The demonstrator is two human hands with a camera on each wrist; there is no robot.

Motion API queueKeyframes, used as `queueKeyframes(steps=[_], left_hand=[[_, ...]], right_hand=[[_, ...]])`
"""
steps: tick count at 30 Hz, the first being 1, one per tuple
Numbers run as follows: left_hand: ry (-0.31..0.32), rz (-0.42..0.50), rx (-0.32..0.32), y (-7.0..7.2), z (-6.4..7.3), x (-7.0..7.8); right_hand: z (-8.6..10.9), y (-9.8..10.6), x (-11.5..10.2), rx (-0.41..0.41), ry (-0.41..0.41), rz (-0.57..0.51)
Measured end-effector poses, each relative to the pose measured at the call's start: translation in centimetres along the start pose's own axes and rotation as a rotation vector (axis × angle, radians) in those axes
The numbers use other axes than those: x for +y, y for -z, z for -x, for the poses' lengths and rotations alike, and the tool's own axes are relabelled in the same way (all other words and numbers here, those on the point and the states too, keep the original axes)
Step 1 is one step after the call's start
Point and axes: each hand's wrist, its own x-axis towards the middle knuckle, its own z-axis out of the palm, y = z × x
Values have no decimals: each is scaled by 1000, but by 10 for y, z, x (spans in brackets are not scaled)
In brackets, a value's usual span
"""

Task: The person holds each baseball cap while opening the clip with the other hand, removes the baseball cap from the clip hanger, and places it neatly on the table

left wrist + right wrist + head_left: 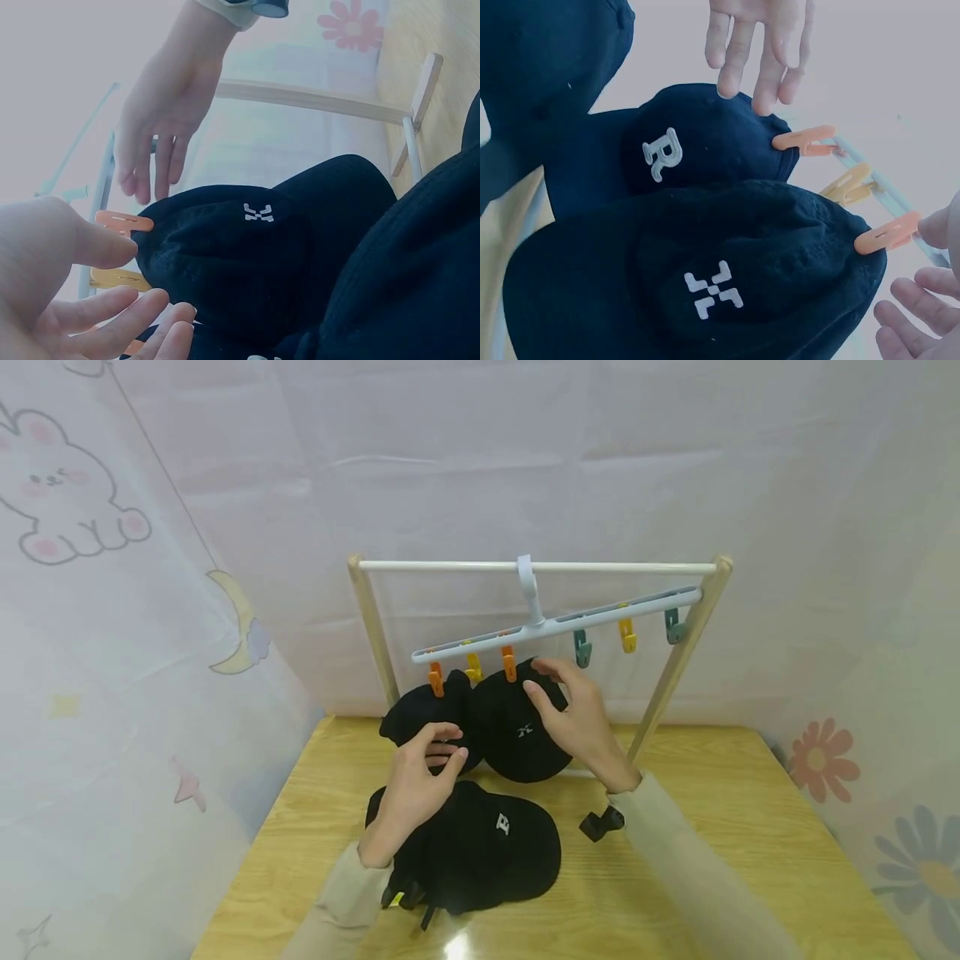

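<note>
Two black caps hang by orange clips from a pale blue hanger (540, 628). The right-hand cap (517, 752) bears a small white cross-like mark, and the left-hand cap (705, 142) a white letter R. My right hand (581, 718) is raised at the right-hand cap's upper side, fingers loosely bent around nothing, its thumb near the orange clip (887, 232). Whether the thumb touches that clip I cannot tell. In front of the left-hand cap is my left hand (420, 781), fingers parted and holding nothing. Another black cap (517, 852) with a white letter lies below on the table.
The hanger hooks on the white bar (450, 566) of a wood-legged rack and slopes up to the right. A yellow clip (474, 668) sits between the orange ones. More yellow and green clips (582, 650) dangle at right. A small black object (600, 823) lies by the right sleeve.
</note>
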Motion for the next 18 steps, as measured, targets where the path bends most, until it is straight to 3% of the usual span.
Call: queueKeyframes(steps=[8, 18], left_hand=[[-6, 35, 27, -2, -7, -3], [-10, 51, 24, -7, -15, -3]], right_hand=[[-21, -3, 3, -38, 8, -54], [-35, -9, 4, -142, -156, -146]])
